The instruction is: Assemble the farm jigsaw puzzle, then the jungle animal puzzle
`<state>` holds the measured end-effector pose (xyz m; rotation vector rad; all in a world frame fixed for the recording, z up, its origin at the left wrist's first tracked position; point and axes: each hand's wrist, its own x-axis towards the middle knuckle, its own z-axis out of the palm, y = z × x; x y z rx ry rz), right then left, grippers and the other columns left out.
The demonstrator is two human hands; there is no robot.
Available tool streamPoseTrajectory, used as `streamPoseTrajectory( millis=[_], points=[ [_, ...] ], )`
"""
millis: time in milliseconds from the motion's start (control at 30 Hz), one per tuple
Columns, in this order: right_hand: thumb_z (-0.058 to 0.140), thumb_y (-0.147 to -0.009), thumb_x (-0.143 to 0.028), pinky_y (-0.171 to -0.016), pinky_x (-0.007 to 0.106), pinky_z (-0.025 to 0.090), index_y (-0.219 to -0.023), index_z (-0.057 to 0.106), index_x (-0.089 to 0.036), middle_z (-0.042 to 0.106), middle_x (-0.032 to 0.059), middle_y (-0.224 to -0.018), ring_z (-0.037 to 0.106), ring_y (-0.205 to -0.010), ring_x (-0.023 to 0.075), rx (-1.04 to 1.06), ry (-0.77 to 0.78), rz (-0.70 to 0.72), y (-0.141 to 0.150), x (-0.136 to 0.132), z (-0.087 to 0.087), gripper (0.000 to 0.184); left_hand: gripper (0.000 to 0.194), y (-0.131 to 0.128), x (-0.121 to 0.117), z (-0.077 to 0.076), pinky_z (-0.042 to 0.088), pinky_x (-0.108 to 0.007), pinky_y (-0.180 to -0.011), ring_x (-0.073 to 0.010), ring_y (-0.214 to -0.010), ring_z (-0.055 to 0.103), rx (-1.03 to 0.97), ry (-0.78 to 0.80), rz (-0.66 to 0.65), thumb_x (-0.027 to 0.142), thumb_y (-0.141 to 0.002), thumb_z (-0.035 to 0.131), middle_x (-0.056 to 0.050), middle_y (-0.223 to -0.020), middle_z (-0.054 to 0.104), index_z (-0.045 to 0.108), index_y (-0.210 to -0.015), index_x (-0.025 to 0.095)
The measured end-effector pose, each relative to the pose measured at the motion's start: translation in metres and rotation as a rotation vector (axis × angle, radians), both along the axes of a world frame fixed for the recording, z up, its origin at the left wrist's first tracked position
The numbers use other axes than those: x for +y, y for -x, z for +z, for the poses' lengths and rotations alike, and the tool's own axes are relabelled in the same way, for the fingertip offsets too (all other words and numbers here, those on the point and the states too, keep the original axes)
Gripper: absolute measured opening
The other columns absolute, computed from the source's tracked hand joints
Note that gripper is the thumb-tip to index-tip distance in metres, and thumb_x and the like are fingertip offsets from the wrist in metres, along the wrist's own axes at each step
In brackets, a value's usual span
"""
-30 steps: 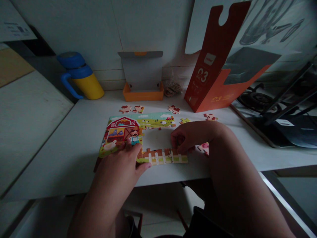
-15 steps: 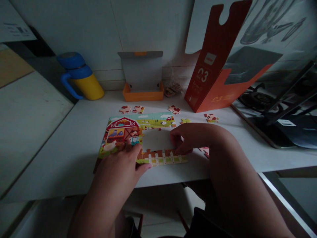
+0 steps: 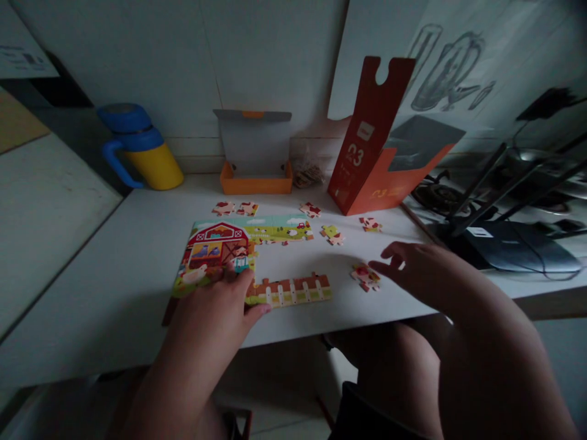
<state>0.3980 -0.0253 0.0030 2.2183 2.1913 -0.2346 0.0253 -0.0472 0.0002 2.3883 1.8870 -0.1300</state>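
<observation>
The part-joined puzzle (image 3: 227, 237) lies on the worktop (image 3: 293, 260), a gap inside it. The left hand (image 3: 217, 299), spread and grasping nothing, rests on its near-left side, apparently steadying it. The right hand (image 3: 410, 264) hovers beside a loose piece (image 3: 365, 277), its empty grip slightly parted, seemingly for pinching.

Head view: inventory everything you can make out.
jigsaw: 1, multicoloured, incomplete, centre
loose pieces: at least 6, mostly pink and red, behind and right of jigsaw
small box: 1, orange, open, back centre
clear bag: 1, brownish contents, beside small box
tall box: 1, orange-red, back right
jug: 1, blue and yellow, back left
drawing panel: 1, pale, upper right
burner: 1, black, right
rack: 1, black, right
table: 1, white, beneath jigsaw
left hand: 1, bare, on jigsaw
right hand: 1, bare, beside loose pieces
</observation>
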Motion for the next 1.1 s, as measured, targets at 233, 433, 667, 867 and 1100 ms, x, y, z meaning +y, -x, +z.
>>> streamPoseTrajectory(
  millis=[233,433,667,867,1100],
  points=[
    [0.061,-0.095,-0.057,-0.079,0.04,0.05,-0.097,0.068,-0.022,0.074,0.0126,-0.102,0.072,-0.087,0.0285,0.042,-0.021,0.043,0.018,-0.023,-0.028,0.036,0.035,0.001,-0.001,0.004,0.058,-0.043,-0.082,-0.0354,-0.101,0.077,-0.005,-0.001,-0.018,0.048,-0.099,0.065,-0.015,-0.117,0.079,0.071,-0.122,0.022],
    [0.069,-0.09,-0.05,-0.07,0.037,0.047,-0.094,0.061,-0.025,0.076,0.0095,-0.096,0.068,-0.079,0.0249,0.16,0.073,0.142,0.016,-0.005,-0.013,0.027,0.037,0.001,-0.001,0.006,0.058,-0.043,-0.078,-0.0364,-0.099,0.077,-0.011,0.019,0.008,0.051,-0.097,0.067,-0.014,-0.112,0.079,0.071,-0.12,0.023],
    [0.068,-0.094,-0.044,-0.073,0.031,0.048,-0.101,0.062,-0.024,0.077,0.0062,-0.1,0.068,-0.085,0.0199,0.478,0.076,0.443,0.072,0.045,0.018,0.022,0.036,-0.001,-0.002,0.007,0.057,-0.041,-0.074,-0.035,-0.093,0.078,-0.013,0.035,0.029,0.05,-0.095,0.07,-0.012,-0.108,0.079,0.068,-0.118,0.023],
    [0.078,-0.087,-0.046,-0.074,0.029,0.051,-0.11,0.068,-0.023,0.08,0.0045,-0.099,0.073,-0.089,0.0202,0.69,0.422,0.604,0.128,0.111,0.023,0.034,0.039,0.0,-0.002,0.005,0.057,-0.038,-0.072,-0.0337,-0.092,0.078,-0.018,0.031,0.055,0.052,-0.094,0.072,-0.014,-0.109,0.079,0.063,-0.114,0.02],
    [0.072,-0.09,-0.046,-0.068,0.03,0.05,-0.106,0.064,-0.022,0.076,0.002,-0.087,0.068,-0.073,0.017,0.897,0.228,0.505,0.159,0.119,-0.022,0.03,0.042,0.001,-0.003,0.004,0.058,-0.039,-0.075,-0.0344,-0.096,0.078,-0.027,0.041,0.073,0.051,-0.092,0.074,-0.014,-0.113,0.079,0.064,-0.119,0.021]
  ],
)
